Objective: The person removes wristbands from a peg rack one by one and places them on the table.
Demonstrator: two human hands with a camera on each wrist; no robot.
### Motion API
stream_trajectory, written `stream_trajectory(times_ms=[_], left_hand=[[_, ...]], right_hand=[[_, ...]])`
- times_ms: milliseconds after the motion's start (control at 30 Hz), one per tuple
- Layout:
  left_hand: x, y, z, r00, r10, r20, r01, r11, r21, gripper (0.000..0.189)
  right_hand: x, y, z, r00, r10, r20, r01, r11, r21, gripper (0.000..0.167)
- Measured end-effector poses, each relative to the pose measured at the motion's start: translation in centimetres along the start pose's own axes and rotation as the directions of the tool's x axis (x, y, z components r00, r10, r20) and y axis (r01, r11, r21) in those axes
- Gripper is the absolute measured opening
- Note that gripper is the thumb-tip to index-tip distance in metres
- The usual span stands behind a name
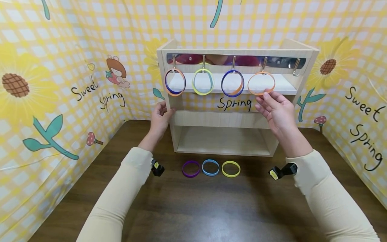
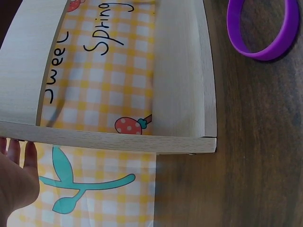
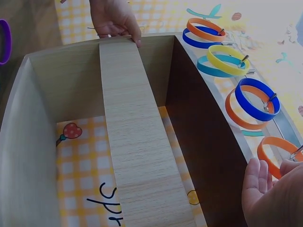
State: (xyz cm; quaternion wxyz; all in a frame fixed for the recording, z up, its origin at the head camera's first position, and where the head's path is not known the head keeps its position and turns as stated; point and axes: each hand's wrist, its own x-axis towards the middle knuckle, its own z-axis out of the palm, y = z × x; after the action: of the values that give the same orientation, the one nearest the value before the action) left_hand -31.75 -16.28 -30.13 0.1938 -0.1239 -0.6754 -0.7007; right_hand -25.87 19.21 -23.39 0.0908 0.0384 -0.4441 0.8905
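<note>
Rack point(image 1: 220, 119) gripped at its left side by the left hand point(image 1: 159, 118) — right hand point(image 1: 279, 111) pinching the orange band point(image 3: 277, 142) on the fourth hook point(image 1: 265, 63) from left.

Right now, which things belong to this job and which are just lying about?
Belonging, apparently:
round orange band, pinched by right hand
pale wooden rack, held by left hand
coloured bands on silver metal hooks
likely loose purple band, light blue band, yellow band

Just around:
yellow checked cloth
black wrist cameras
</note>
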Motion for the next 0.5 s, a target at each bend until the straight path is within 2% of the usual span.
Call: stream_trajectory(times_ms=[233,500], left_hand=[[0.1,0.0,-0.1,1.000,-0.009,-0.001,0.009,1.000,0.005,0.040],[0.1,0.0,0.0,1.000,0.001,-0.002,-0.001,1.000,-0.002,0.038]], right_hand=[[-0.2,-0.4,0.1,1.000,0.005,0.001,-0.005,1.000,0.003,0.023],[-0.2,-1.3,0.3,1.000,-0.028,0.006,0.028,0.998,0.051,0.028]])
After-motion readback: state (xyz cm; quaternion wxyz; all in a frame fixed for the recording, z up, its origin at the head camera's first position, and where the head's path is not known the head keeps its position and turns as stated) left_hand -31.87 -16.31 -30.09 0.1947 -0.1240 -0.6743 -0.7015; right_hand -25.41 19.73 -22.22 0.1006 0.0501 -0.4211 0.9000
